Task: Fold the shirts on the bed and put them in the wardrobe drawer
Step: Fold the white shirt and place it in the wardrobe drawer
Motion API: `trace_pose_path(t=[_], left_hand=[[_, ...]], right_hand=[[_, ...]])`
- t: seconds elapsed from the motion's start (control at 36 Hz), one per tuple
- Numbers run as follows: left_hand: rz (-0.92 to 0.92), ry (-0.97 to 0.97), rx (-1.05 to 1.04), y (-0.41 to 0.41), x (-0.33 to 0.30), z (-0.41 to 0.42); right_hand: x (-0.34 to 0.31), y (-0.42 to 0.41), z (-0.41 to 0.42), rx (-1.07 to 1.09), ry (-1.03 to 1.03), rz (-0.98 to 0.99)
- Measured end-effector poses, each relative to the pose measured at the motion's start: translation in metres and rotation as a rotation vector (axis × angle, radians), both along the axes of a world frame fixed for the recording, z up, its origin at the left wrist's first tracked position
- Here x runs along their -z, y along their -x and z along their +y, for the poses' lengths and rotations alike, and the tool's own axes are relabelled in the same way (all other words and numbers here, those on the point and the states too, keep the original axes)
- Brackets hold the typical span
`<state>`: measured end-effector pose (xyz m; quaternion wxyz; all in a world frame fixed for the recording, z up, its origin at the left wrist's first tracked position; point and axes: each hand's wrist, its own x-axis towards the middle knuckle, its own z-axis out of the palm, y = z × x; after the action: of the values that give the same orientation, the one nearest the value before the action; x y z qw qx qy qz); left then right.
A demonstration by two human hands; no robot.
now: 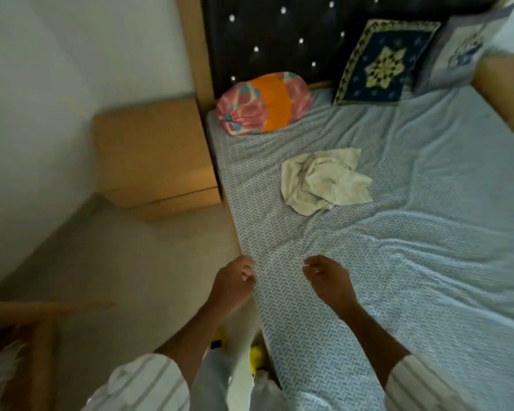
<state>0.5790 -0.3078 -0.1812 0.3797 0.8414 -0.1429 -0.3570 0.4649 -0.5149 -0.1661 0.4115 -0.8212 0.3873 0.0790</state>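
At the far left I saw a wooden bedside cabinet (155, 155) standing against the wall, just beside the bed (428, 262). My left hand (235, 281) hung over the bed's left edge, its fingers (247, 274) loosely curled and holding nothing. A round pink and orange pillow (264, 103) lay at the far left corner of the bed, against the dark studded headboard (279, 34). My right hand (328, 278) hovered over the near part of the sheet, fingers likewise relaxed and holding nothing. A crumpled cream shirt (324, 180) lay on the sheet beyond both hands, well apart from them. To the far right, a dark blue patterned cushion (383, 63) leaned on the headboard, with a paler cushion (463, 46) just beside it.
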Motion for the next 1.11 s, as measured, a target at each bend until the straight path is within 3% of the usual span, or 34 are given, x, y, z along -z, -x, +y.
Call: trace_pose_path(t=[0.22, 0.53, 0.64, 0.83, 0.92, 1.0, 1.11], left_hand=[[0.037, -0.054, 0.137, -0.016, 0.144, -0.082], [-0.303, -0.196, 0.356, -0.039, 0.324, -0.112], [-0.448, -0.205, 0.365, -0.045, 0.342, -0.120], [-0.446, -0.269, 0.389, -0.058, 0.349, -0.138], [-0.426, -0.213, 0.336, -0.052, 0.349, -0.133], [-0.280, -0.083, 0.226, -0.035, 0.338, -0.115], [-0.199, 0.053, 0.086, 0.013, 0.301, -0.091]], right_hand=[[0.133, -0.028, -0.060, 0.079, 0.098, 0.042], [0.312, -0.156, -0.148, -0.087, 0.352, 0.022], [0.352, -0.187, -0.170, -0.118, 0.465, 0.005], [0.369, -0.196, -0.172, -0.059, 0.612, -0.054], [0.362, -0.184, -0.164, -0.106, 0.606, -0.157], [0.345, -0.157, -0.150, -0.141, 0.592, -0.270], [0.311, -0.100, -0.130, -0.156, 0.461, -0.477]])
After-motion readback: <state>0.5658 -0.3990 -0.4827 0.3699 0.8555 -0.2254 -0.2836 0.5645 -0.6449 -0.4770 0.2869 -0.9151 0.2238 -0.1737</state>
